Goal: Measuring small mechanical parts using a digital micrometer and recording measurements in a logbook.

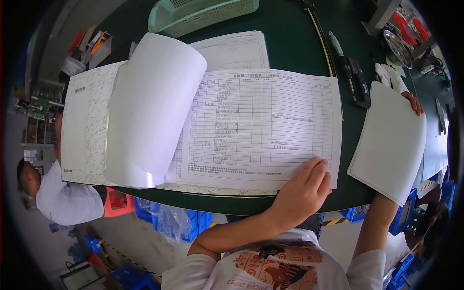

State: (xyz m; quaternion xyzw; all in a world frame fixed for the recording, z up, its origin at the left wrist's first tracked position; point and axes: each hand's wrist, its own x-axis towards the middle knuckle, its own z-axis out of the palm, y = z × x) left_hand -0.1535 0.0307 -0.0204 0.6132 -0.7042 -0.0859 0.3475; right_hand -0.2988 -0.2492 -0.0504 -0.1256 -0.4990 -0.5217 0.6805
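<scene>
A binder point(89, 116) with a speckled cover lies spread on the dark green table. Its stack of pages shows a printed form point(261, 130) with a ruled table and handwritten entries. To the left of the form, a turned page point(150, 111) curls up, blank side showing. My left hand point(302, 191) rests on the form's lower right corner, fingers stretched out over the paper. Off to the right, my right hand point(413, 103) grips the far edge of a few loose sheets of paper point(389, 140), their white sides facing up. Its thumb is hidden.
Behind the binder are a light green plastic basket point(203, 17) and more papers point(234, 50). A yellow tape measure point(323, 41), a pen-like tool point(336, 43) and a black device point(355, 82) lie between binder and loose sheets. A person point(67, 193) sits at the left.
</scene>
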